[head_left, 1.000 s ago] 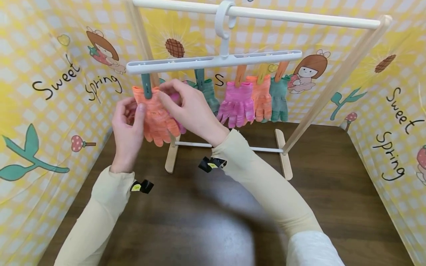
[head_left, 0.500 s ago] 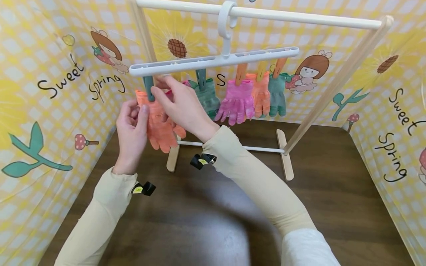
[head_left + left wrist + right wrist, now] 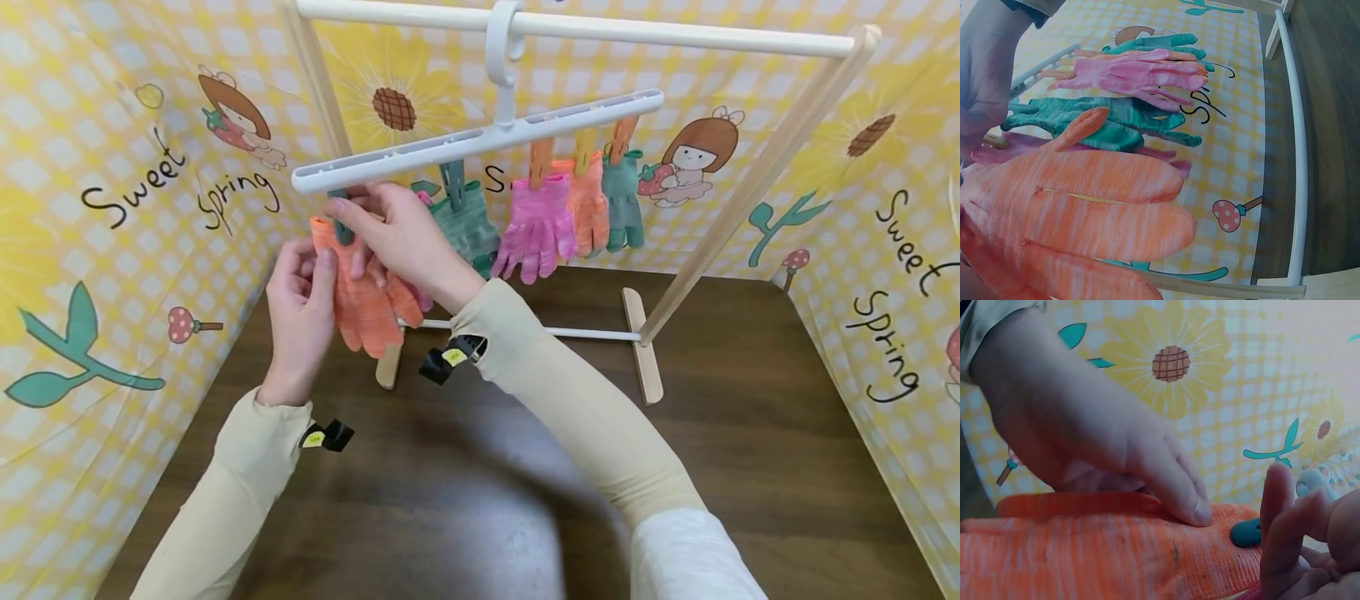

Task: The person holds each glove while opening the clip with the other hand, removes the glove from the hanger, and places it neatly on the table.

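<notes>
An orange knit glove [image 3: 367, 321] hangs at the left end of the white hanger [image 3: 420, 156], with a dark green clothespin [image 3: 343, 228] at its cuff. My left hand [image 3: 300, 287] pinches the glove's left side near the cuff, thumb in front. My right hand [image 3: 408, 237] grips the clothespin just under the hanger bar, its thumb across the upper part. In the right wrist view the clothespin's rounded tip [image 3: 1244, 533] lies over the cuff. A pink glove [image 3: 1166, 156] behind the orange one is mostly hidden. Right of it, a green glove [image 3: 468, 229] hangs from another green clothespin [image 3: 453, 185].
Farther right on the hanger hang a pink glove [image 3: 536, 225], an orange glove [image 3: 591, 208] and a green glove [image 3: 624, 204], on orange and yellow clothespins. The hanger hooks over the white rod [image 3: 675, 35] of a wooden stand [image 3: 757, 192]. Patterned cloth surrounds the brown table [image 3: 465, 500].
The hanger's left end has dipped and its right end risen. My right hand has moved from the glove's right side onto the clothespin. My left hand has lowered slightly, keeping the glove.
</notes>
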A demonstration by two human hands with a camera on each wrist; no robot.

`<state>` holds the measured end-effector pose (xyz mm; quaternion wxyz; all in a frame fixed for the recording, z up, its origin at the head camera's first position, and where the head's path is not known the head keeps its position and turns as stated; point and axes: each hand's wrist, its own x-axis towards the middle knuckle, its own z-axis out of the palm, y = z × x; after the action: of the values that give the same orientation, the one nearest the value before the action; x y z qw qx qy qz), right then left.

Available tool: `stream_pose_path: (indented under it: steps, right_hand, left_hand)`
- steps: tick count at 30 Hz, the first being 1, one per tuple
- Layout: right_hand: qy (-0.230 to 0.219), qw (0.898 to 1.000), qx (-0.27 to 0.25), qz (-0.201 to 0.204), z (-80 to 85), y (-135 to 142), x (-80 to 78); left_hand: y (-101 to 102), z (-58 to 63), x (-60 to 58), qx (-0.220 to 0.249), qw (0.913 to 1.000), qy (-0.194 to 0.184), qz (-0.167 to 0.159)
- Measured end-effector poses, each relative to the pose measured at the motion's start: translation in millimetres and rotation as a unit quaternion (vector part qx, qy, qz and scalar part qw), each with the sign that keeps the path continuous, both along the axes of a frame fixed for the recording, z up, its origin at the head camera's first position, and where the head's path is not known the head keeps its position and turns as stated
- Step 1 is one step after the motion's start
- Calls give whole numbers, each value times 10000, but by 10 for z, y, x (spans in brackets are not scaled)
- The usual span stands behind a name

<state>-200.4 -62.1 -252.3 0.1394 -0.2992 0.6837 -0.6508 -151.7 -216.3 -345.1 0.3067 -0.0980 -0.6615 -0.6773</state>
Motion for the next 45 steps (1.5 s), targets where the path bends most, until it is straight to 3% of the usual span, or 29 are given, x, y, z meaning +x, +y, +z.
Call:
stream_pose_path:
  steps: [12,20,28,36,45]
  right_hand:
    - [-257,9991,-133,-310,29,-12,53]
    - [-173,9985,-136,-506,32,-5,53]
    - [-22,9984,-40,-563,47,-9,68]
    - [300,9963,365,-712,0,4,65]
    - [593,9954,350,-668,-7,47,116]
  left_hand:
    - [6,-33,79,-148,9999,78,21]
    - [-13,-65,94,-335,9994,70,-52]
    - [-69,-143,166,-553,9979,-314,103]
    - [-170,-291,208,-881,9933,-727,196]
    - [-319,-465,237,-1141,9863,-1131,376]
